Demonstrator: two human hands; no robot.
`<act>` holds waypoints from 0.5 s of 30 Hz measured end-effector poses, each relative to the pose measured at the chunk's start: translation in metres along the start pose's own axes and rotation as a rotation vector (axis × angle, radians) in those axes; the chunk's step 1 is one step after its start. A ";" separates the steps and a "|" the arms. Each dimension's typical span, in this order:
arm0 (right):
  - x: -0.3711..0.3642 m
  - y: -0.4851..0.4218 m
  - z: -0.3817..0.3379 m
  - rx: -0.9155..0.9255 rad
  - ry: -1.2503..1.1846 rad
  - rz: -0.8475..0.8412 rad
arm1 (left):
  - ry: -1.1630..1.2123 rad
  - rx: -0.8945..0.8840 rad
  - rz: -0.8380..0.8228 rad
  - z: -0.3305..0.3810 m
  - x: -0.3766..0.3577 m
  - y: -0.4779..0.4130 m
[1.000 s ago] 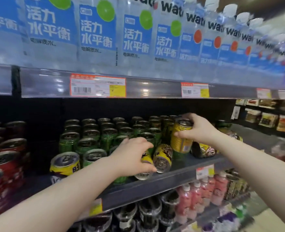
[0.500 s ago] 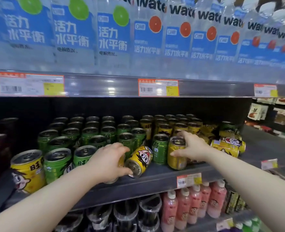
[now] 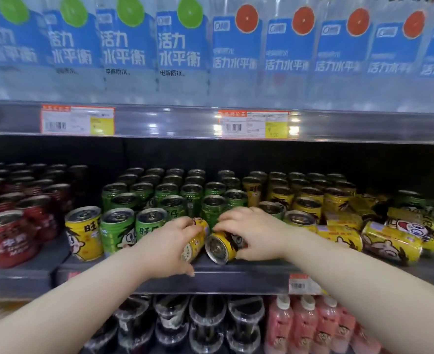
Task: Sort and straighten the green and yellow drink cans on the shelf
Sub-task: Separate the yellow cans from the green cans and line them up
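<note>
On the middle shelf (image 3: 249,274) stand rows of green cans (image 3: 167,198) at centre-left and yellow cans (image 3: 310,198) at centre-right. One yellow can (image 3: 84,232) stands upright left of the green front row. My left hand (image 3: 170,242) grips a yellow can (image 3: 196,241) lying on its side at the shelf front. My right hand (image 3: 254,231) grips a second tipped yellow can (image 3: 219,247), its base facing me. Several more yellow cans (image 3: 392,241) lie toppled at the right.
Red cans (image 3: 14,226) fill the shelf's left end. Water bottles with blue labels (image 3: 177,47) line the shelf above, with price tags (image 3: 254,123) on its rail. Below are dark-lidded cups (image 3: 205,320) and pink bottles (image 3: 305,325).
My right hand left the upright yellow can it set down and moved left onto the tipped yellow can. My left hand still holds its lying can. The view shifted right.
</note>
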State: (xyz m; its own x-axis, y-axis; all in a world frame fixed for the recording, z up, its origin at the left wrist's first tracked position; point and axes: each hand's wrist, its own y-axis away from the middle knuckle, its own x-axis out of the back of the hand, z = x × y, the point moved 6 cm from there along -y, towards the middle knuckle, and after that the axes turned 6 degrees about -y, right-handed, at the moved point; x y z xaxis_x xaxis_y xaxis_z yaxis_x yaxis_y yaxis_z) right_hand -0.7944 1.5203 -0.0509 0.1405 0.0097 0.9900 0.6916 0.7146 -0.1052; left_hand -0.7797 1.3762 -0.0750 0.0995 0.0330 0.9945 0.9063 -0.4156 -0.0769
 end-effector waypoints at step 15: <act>-0.001 -0.006 0.032 -0.474 -0.596 0.087 | 0.066 0.000 0.140 -0.002 0.014 -0.010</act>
State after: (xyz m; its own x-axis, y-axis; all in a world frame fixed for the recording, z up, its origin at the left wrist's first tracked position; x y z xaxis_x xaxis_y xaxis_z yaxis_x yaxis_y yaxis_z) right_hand -0.8217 1.5385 -0.0485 -0.1041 0.5237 0.8455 0.9444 0.3187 -0.0811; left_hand -0.7883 1.3789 -0.0597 0.1979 -0.0858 0.9765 0.8852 -0.4123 -0.2156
